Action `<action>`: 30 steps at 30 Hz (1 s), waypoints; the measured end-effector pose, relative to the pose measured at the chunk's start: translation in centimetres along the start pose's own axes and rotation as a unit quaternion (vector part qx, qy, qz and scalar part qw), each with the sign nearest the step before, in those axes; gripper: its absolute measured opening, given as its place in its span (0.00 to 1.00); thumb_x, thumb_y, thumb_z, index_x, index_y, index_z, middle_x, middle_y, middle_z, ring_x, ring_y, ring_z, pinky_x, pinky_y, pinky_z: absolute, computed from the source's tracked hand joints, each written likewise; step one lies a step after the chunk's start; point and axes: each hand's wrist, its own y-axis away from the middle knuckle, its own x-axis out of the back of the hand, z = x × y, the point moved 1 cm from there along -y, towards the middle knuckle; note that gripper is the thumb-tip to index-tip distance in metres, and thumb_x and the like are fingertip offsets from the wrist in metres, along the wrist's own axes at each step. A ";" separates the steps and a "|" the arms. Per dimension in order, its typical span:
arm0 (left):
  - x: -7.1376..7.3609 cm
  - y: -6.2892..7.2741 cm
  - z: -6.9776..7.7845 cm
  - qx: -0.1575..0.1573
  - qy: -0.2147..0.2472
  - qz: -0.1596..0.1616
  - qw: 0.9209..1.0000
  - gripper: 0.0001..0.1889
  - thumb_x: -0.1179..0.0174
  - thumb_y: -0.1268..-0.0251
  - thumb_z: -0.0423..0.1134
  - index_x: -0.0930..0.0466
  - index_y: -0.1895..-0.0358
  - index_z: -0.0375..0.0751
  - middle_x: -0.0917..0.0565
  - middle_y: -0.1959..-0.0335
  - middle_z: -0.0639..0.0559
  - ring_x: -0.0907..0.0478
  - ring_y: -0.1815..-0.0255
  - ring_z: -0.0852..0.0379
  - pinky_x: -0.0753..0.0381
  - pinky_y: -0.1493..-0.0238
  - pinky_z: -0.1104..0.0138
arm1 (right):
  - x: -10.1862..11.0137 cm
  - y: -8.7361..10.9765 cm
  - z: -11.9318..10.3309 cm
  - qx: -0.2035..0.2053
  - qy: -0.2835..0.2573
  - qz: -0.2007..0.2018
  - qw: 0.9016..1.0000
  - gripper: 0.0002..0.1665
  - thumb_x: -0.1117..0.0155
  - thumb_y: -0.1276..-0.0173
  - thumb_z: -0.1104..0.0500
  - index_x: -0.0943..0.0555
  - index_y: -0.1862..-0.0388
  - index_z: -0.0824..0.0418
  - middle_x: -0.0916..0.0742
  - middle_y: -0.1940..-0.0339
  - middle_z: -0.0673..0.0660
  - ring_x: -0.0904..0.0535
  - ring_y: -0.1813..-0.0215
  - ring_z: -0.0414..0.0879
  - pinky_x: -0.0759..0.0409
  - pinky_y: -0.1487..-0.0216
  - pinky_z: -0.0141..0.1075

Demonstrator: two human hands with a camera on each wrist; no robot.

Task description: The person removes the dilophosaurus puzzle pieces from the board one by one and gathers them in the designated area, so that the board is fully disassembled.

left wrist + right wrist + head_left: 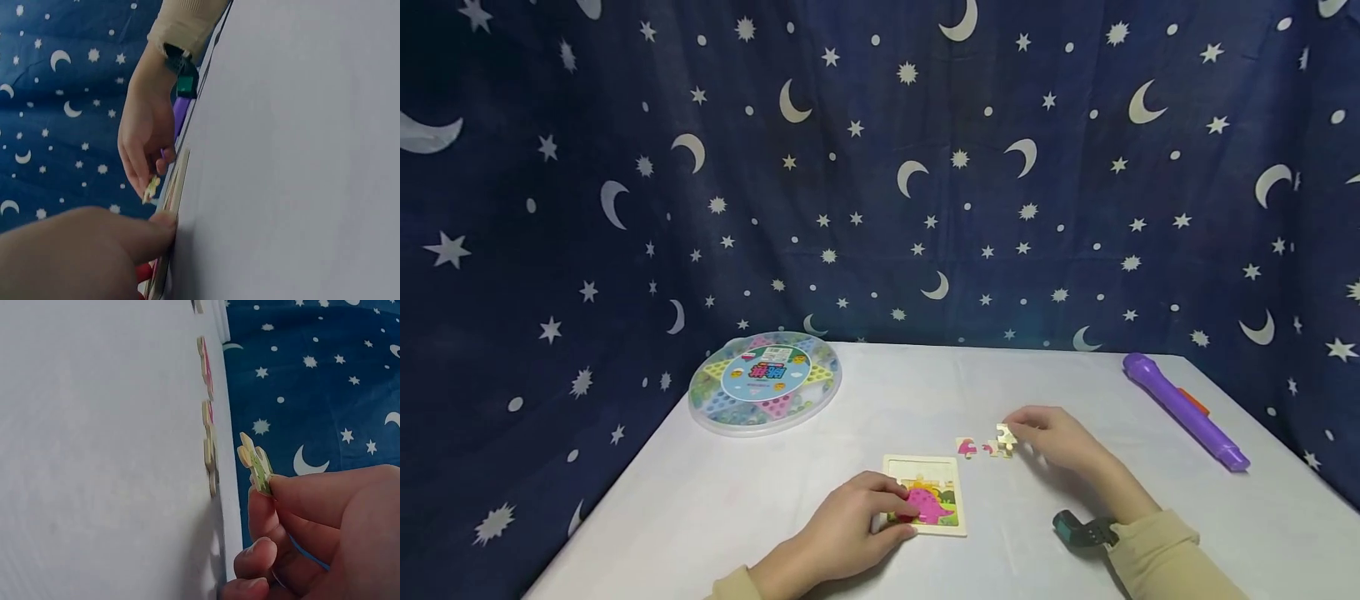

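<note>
Puzzle board [962, 518] partly hidden by left hand [855, 523], right sleeve [1165, 557] cut off, small label [777, 354] unreadable

Left grip [852, 523] curled, right grip [1051, 432] pinching

Play corner: starry curtain [880, 183], wooden puzzle [929, 504]

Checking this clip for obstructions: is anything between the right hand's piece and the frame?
Loose pieces lie between the right hand and frame; the held piece is raised, so could likely pass over them. In the head view, the left hand covers the frame's lower left but not its top.
</note>
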 end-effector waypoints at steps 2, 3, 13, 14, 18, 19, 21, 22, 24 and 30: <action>-0.2 -0.1 0.2 -0.001 -0.004 0.005 1.000 0.09 0.31 0.32 0.49 0.09 0.52 0.58 0.17 0.48 0.63 0.23 0.43 0.63 0.22 0.41 0.62 | 0.3 0.0 0.2 -0.002 -0.004 -0.001 1.000 0.15 0.37 0.24 0.52 0.13 0.48 0.58 0.13 0.54 0.54 0.22 0.57 0.50 0.24 0.60 0.43; -0.2 -0.1 0.3 -0.001 -0.006 0.008 1.000 0.09 0.31 0.32 0.49 0.08 0.52 0.58 0.16 0.49 0.63 0.23 0.43 0.63 0.22 0.41 0.62 | 0.4 0.0 0.3 -0.003 -0.005 -0.001 1.000 0.15 0.37 0.24 0.51 0.13 0.48 0.59 0.13 0.54 0.54 0.23 0.58 0.49 0.24 0.61 0.42; -0.3 -0.3 0.3 -0.008 -0.015 0.003 1.000 0.08 0.32 0.31 0.49 0.09 0.53 0.58 0.16 0.49 0.63 0.23 0.43 0.63 0.21 0.43 0.62 | 1.1 0.3 1.7 -0.017 -0.015 0.009 1.000 0.18 0.35 0.25 0.49 0.13 0.49 0.62 0.13 0.57 0.55 0.23 0.63 0.47 0.25 0.63 0.41; -0.3 -0.3 0.3 -0.008 -0.016 0.003 1.000 0.08 0.32 0.31 0.49 0.09 0.52 0.58 0.16 0.49 0.63 0.23 0.43 0.63 0.21 0.43 0.62 | 1.1 0.3 1.8 -0.020 -0.015 0.010 1.000 0.19 0.35 0.25 0.49 0.13 0.49 0.62 0.12 0.57 0.54 0.23 0.63 0.47 0.25 0.64 0.41; -0.4 -0.2 0.2 -0.006 -0.017 0.003 1.000 0.08 0.32 0.30 0.49 0.09 0.53 0.58 0.17 0.49 0.63 0.23 0.43 0.64 0.21 0.43 0.63 | 1.4 0.4 2.0 -0.033 -0.009 0.008 0.999 0.19 0.35 0.25 0.48 0.13 0.50 0.62 0.12 0.57 0.55 0.23 0.62 0.48 0.25 0.64 0.42; -0.4 -0.2 0.2 -0.005 -0.016 0.003 1.000 0.08 0.32 0.30 0.49 0.09 0.53 0.58 0.17 0.49 0.64 0.23 0.43 0.64 0.21 0.43 0.63 | 1.5 0.4 2.0 -0.034 -0.002 0.008 0.999 0.19 0.36 0.25 0.48 0.13 0.50 0.62 0.12 0.57 0.55 0.22 0.60 0.48 0.25 0.63 0.42; -0.4 -0.2 0.2 -0.003 -0.014 0.005 1.000 0.08 0.32 0.31 0.50 0.09 0.53 0.59 0.17 0.49 0.63 0.23 0.43 0.64 0.21 0.43 0.63 | 1.7 0.5 1.9 -0.033 0.016 0.007 0.999 0.18 0.36 0.25 0.48 0.12 0.51 0.61 0.11 0.56 0.55 0.22 0.57 0.49 0.24 0.61 0.43; -0.4 -0.1 0.2 -0.002 -0.012 0.005 1.000 0.08 0.32 0.31 0.50 0.09 0.53 0.59 0.17 0.49 0.63 0.23 0.43 0.64 0.21 0.43 0.63 | 1.7 0.6 1.9 -0.031 0.025 0.008 0.999 0.18 0.37 0.25 0.48 0.12 0.52 0.61 0.11 0.56 0.56 0.21 0.56 0.50 0.24 0.59 0.43; -0.4 -0.1 0.3 0.001 -0.009 0.007 1.000 0.08 0.32 0.31 0.50 0.09 0.53 0.59 0.17 0.49 0.63 0.23 0.43 0.64 0.21 0.44 0.63 | 1.9 0.6 1.9 -0.027 0.042 0.011 0.999 0.16 0.37 0.25 0.49 0.11 0.54 0.60 0.11 0.55 0.55 0.21 0.53 0.51 0.24 0.56 0.45; -0.2 -0.1 0.3 0.007 -0.002 0.009 1.000 0.08 0.32 0.31 0.49 0.09 0.53 0.59 0.17 0.49 0.63 0.23 0.43 0.64 0.21 0.43 0.63 | 1.8 0.6 1.9 -0.030 0.060 0.010 0.998 0.15 0.36 0.27 0.48 0.11 0.58 0.57 0.11 0.56 0.55 0.20 0.51 0.53 0.23 0.50 0.53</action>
